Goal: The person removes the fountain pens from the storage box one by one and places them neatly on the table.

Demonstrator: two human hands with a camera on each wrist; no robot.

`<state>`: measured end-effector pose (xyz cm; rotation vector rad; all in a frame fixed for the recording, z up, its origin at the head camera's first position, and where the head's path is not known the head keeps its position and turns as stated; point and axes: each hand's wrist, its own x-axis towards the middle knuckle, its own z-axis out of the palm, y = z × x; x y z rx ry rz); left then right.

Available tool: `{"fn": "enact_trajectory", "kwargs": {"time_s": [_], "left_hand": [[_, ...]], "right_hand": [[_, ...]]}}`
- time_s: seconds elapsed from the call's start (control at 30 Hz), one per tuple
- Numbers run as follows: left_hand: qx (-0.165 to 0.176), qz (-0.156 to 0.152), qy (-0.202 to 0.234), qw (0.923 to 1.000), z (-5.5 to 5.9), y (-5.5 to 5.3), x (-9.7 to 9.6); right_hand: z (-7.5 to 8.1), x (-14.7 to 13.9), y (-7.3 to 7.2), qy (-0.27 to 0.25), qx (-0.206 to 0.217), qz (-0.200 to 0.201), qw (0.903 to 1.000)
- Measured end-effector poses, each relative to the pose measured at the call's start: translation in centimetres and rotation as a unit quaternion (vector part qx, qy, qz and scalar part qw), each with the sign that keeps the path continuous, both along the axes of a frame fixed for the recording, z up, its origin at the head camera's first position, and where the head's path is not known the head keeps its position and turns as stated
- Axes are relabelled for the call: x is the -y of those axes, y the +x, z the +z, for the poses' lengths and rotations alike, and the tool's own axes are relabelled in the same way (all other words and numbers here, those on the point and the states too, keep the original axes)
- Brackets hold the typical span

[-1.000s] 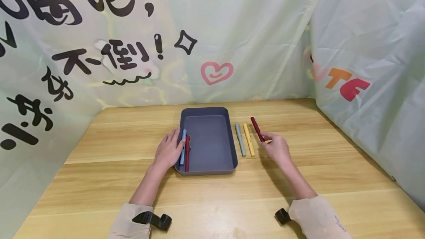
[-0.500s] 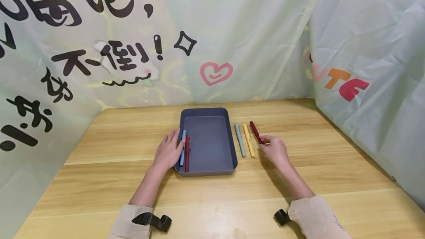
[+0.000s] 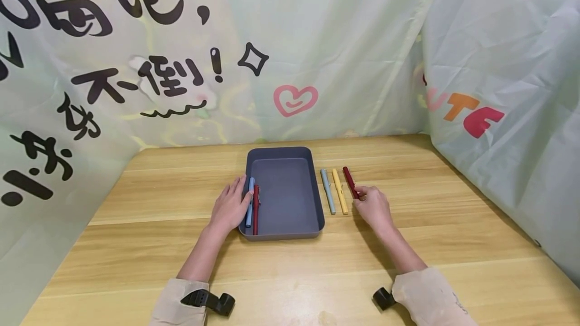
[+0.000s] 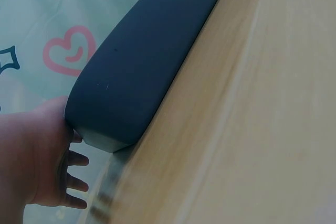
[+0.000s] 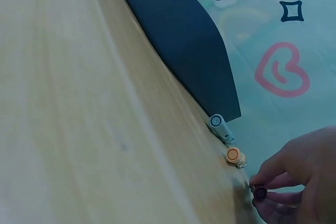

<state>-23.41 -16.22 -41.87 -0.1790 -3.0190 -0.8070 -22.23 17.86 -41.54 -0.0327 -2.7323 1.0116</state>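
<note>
With right hand (image 3: 373, 209) pinches maroon pen (image 3: 350, 180), likely light, stiff and slick, at its 5 o'clock end, better mid-barrel, and with left hand (image 3: 229, 206), straight-fingered, touches tray (image 3: 290, 190) at 9 o'clock.

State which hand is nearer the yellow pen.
Right. The right hand is just right of the yellow pen, pinching a dark red pen; the left hand is farther, at the left side of the gray tray.
</note>
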Motion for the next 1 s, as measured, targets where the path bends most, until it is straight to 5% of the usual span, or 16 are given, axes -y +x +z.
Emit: {"fn": "enact_trajectory", "kwargs": {"time_s": [1.0], "left_hand": [[-0.004,-0.003,-0.009,0.9999,-0.24,-0.2,0.14]], "right_hand": [[-0.76,0.33,0.27,0.027,-0.049,-0.003,0.9984]]}}
